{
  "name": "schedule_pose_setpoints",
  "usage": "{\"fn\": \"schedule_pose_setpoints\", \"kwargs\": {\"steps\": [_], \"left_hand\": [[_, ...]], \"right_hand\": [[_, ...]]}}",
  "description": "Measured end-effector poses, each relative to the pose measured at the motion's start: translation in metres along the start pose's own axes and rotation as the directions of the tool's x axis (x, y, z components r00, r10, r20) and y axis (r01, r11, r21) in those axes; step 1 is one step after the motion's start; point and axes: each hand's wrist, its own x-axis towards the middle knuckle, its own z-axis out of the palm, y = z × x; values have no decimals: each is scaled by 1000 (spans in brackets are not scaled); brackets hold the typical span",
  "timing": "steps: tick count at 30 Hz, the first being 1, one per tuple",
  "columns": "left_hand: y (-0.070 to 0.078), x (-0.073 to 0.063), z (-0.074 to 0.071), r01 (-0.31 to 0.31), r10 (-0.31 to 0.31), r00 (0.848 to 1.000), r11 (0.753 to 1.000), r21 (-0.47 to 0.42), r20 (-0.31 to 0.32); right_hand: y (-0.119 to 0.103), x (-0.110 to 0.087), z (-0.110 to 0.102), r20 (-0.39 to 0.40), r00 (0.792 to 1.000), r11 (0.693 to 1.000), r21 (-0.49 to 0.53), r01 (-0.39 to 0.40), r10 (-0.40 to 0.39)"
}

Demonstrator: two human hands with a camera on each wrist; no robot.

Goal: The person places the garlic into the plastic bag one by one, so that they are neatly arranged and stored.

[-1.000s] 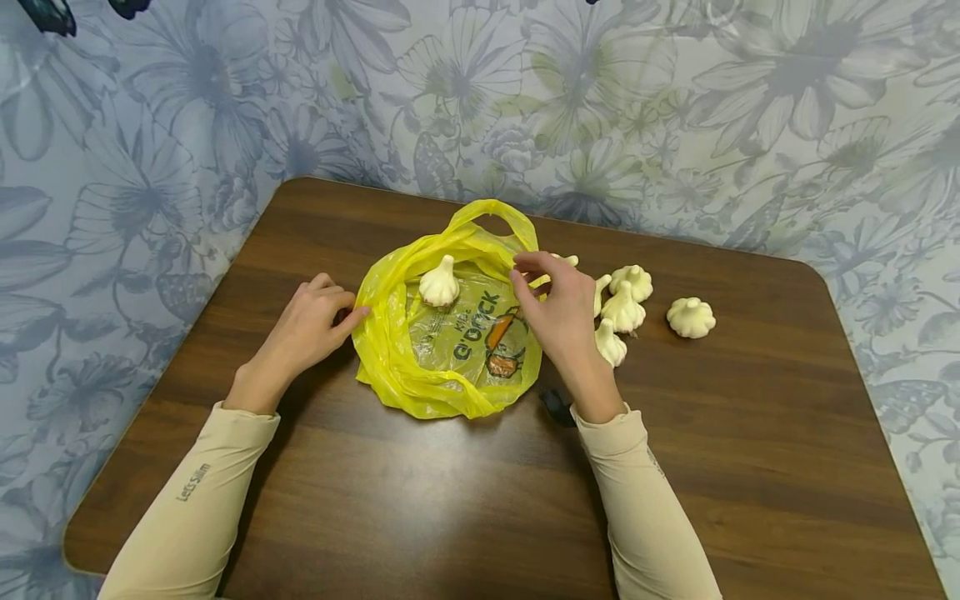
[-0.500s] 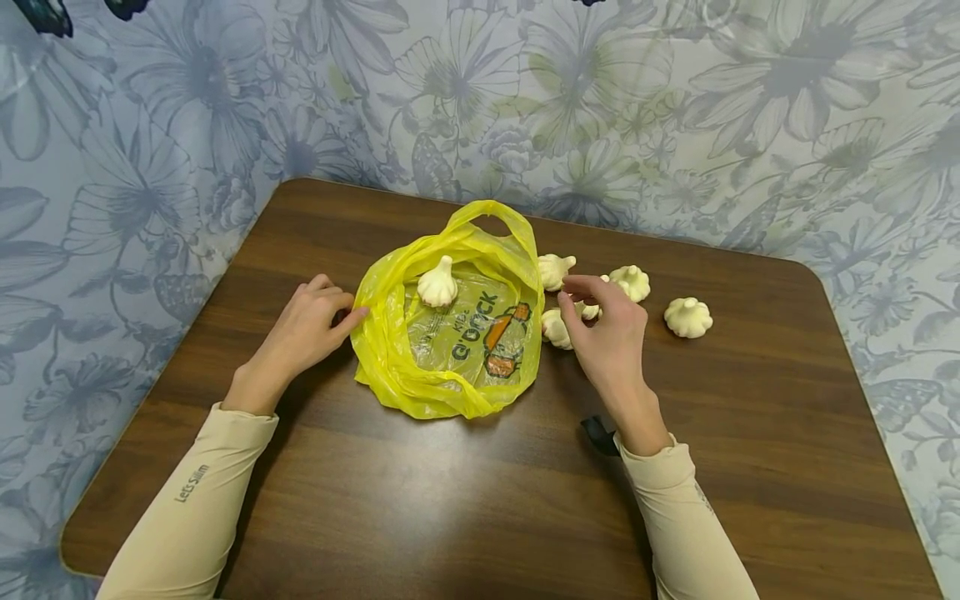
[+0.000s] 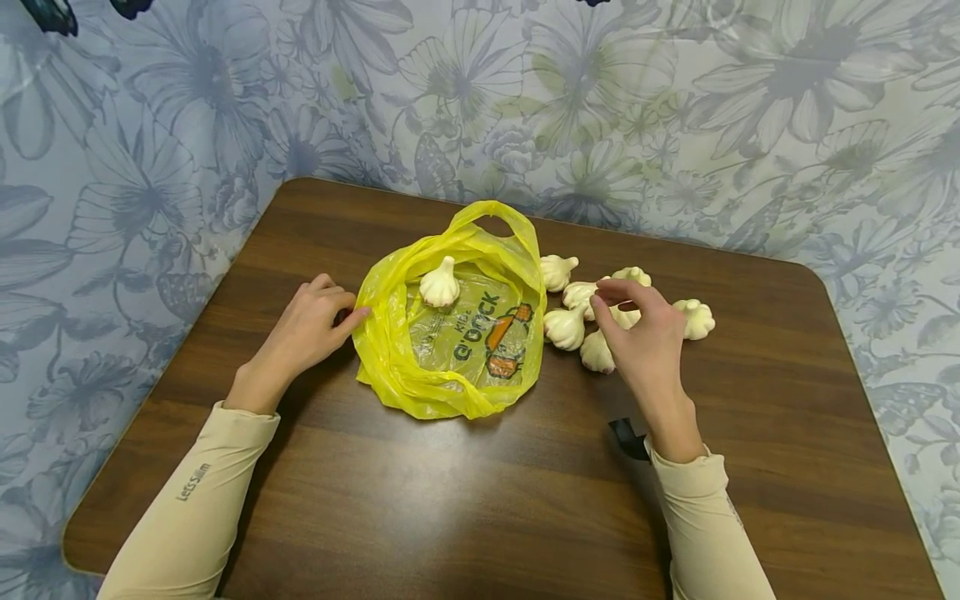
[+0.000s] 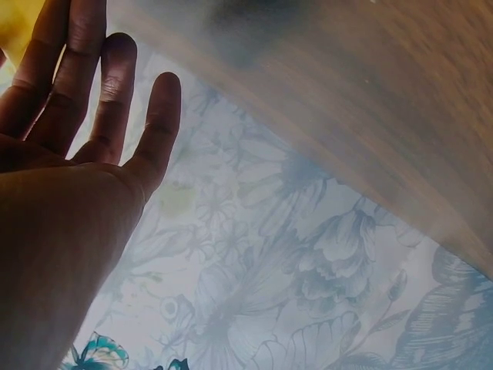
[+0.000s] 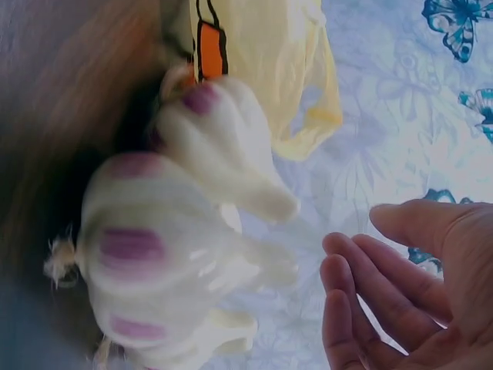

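Observation:
A yellow plastic bag lies with its mouth spread, printed side showing inside. One garlic bulb sits within it, toward the upper left. My left hand pinches the bag's left rim between thumb and forefinger; its other fingers extend fairly straight in the left wrist view. Over the loose garlic bulbs to the right of the bag hovers my right hand, thumb and fingers apart with nothing between them. In the right wrist view, garlic bulbs with purple streaks stand just beyond the fingertips. The hand partly hides several bulbs.
The brown wooden table has rounded corners and meets a floral-papered wall at the back. One garlic bulb lies at the right end of the group. A black strap end hangs by my right wrist.
My right hand has moved right, from the bag's right rim to above the loose garlic bulbs, uncovering the nearer ones. The left hand and the bag have stayed in place.

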Motion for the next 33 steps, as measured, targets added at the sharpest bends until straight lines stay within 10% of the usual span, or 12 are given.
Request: {"fn": "schedule_pose_setpoints", "kwargs": {"steps": [18, 33], "left_hand": [[1, 0, -1, 17, -17, 1000, 1000, 0, 19], [1, 0, -2, 11, -11, 1000, 1000, 1, 24]], "right_hand": [[8, 3, -13, 243, 953, 973, -183, -137, 180], [12, 2, -15, 285, 942, 973, -198, -120, 174]]}}
